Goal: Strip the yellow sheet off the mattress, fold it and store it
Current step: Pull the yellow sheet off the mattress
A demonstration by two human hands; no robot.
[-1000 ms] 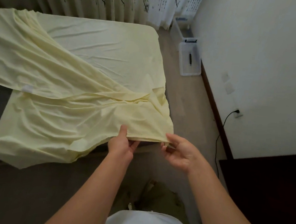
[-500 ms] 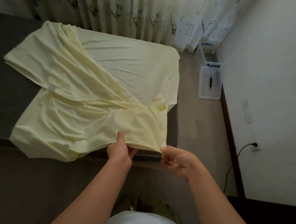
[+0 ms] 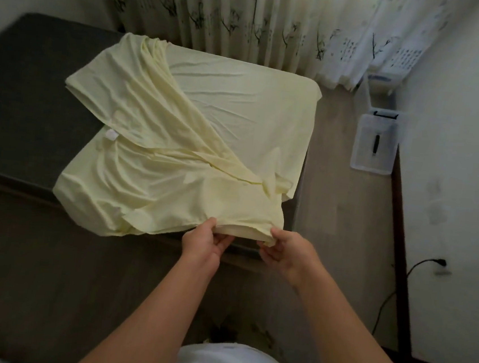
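- Left: bare dark mattress [image 3: 33, 106]; yellow sheet [image 3: 210, 113] bunched over its right half, white tag [image 3: 111, 135] unreadable.
- Lower centre: our left hand [image 3: 205, 245] and right hand [image 3: 287, 253] pinch its near hem.
- Right: open floor strip [image 3: 337, 221], clear box [image 3: 375, 142] by wall [image 3: 458, 145].

Dark mattress [image 3: 27, 106] under the rumpled yellow sheet [image 3: 208, 125].

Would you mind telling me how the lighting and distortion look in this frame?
Head view: dim room, backlit through the curtain; the yellow sheet reads brightest, the mattress nearly black; wide-angle lens bows the baseboard; the left hand and right hand on the sheet's edge look sharp.
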